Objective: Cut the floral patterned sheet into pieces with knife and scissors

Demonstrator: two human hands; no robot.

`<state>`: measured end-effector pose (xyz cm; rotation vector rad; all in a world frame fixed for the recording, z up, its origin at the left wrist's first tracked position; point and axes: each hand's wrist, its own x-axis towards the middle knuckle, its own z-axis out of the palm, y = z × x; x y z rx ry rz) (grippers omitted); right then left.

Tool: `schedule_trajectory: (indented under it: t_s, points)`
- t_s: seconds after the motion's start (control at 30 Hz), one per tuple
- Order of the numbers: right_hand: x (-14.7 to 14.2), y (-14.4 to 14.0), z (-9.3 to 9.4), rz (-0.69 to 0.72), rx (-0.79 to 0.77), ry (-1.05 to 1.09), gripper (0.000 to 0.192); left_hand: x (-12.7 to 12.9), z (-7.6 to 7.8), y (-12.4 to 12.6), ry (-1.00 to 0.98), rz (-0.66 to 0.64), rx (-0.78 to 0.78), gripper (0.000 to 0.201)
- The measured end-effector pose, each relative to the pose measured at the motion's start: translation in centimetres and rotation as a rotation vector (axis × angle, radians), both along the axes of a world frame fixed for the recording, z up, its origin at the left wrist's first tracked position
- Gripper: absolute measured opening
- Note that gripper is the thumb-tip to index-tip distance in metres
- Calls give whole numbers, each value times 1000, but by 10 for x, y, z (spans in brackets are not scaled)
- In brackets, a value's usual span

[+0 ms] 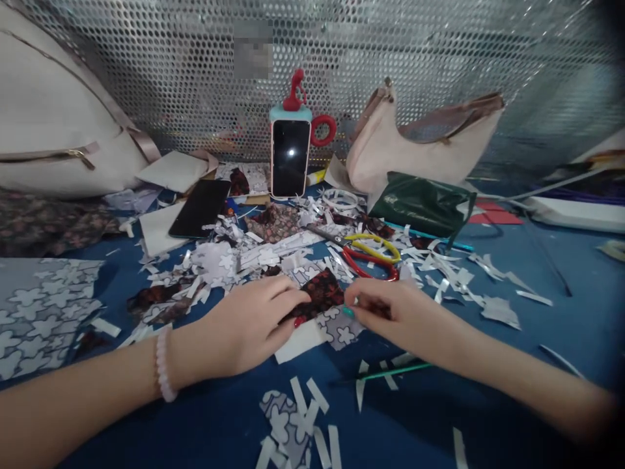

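My left hand (249, 322) and my right hand (400, 316) meet over a small dark red floral fabric piece (319, 291) on the blue table (561, 339). Both pinch its edges, left from the left side, right from the right. Under it lie a grey flower-print piece (342, 332) and a white paper strip (297, 342). A pink bead bracelet (163, 365) circles my left wrist. Scissors with yellow and red handles (371, 255) lie just beyond the hands.
Paper and fabric scraps litter the table. A phone (290, 157) stands upright at the back, another phone (200, 207) lies flat. A pale bag (424, 146), a green pouch (424, 205), a white backpack (53, 124) and a perforated metal wall (415, 45) stand behind. A thin green stick (395, 371) lies under my right forearm.
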<state>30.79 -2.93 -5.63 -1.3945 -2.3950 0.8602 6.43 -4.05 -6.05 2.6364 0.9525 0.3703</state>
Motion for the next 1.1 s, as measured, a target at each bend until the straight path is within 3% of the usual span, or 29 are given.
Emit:
schedule_trajectory:
  t_s: [0.37, 0.6, 0.83, 0.97, 1.1]
  points:
    - [16, 10, -6, -22, 50, 24, 11, -2, -5, 2, -7, 28, -36, 32]
    - [17, 13, -1, 33, -40, 22, 9, 0, -5, 4, -12, 10, 2, 30]
    - [12, 12, -7, 53, 79, -11, 9, -1, -4, 1, -19, 22, 23, 32]
    - [12, 12, -8, 57, 82, -48, 7, -4, -1, -2, -11, -99, 71, 45]
    - [11, 13, -6, 55, 41, -67, 9, -1, 1, -2, 124, -246, 10, 56]
